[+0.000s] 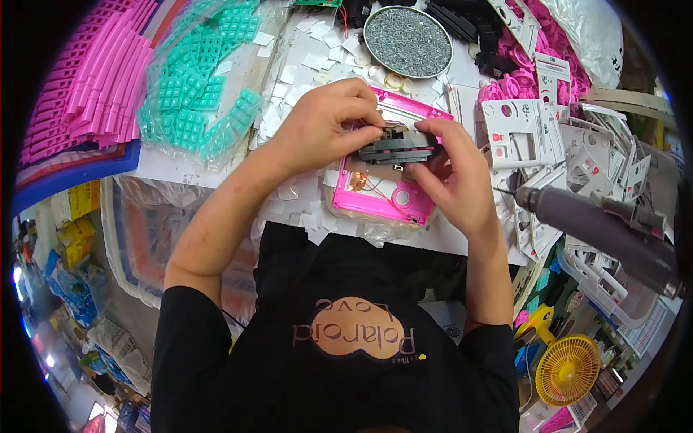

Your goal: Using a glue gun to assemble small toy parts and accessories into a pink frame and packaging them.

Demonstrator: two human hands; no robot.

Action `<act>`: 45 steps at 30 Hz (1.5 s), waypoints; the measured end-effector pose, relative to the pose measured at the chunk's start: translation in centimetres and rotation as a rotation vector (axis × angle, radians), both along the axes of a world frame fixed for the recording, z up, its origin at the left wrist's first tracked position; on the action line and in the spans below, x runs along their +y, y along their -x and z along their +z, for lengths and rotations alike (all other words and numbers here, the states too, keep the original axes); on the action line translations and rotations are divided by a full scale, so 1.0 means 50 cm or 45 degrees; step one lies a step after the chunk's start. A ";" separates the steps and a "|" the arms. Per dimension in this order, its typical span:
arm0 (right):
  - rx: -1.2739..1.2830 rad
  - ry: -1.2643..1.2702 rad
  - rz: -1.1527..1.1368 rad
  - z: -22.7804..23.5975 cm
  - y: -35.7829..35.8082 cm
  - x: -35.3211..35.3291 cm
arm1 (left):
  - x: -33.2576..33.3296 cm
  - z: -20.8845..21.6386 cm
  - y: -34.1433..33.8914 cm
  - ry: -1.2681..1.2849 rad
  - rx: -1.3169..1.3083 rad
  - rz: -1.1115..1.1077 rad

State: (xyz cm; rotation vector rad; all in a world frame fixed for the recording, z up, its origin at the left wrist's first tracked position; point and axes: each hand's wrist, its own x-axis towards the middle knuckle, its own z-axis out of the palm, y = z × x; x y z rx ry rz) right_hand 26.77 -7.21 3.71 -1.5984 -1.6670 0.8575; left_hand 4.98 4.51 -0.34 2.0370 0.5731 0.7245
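In front of me a pink plastic casing (375, 206) lies on the work table, its inside facing up, with thin wires and a copper-coloured piece showing. Above it, a dark grey plastic mechanism (398, 148) is held tilted between both hands. My right hand (456, 169) grips its right end between thumb and fingers. At its upper left edge, my left hand (336, 123) pinches with thumb and forefinger; wires run close by, but what sits between those fingertips is too small to make out. Part of the casing is hidden under the mechanism and hands.
A round dish of small screws (408, 42) stands behind. Teal keypads (191, 94) and stacked pink parts (108, 72) lie left. White printed panels (514, 133) are heaped right, where a grey electric screwdriver (592, 224) hangs. A yellow fan (568, 368) stands lower right.
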 end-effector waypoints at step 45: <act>-0.022 -0.183 -0.273 -0.022 -0.012 -0.004 | -0.036 0.020 0.021 0.492 0.294 0.245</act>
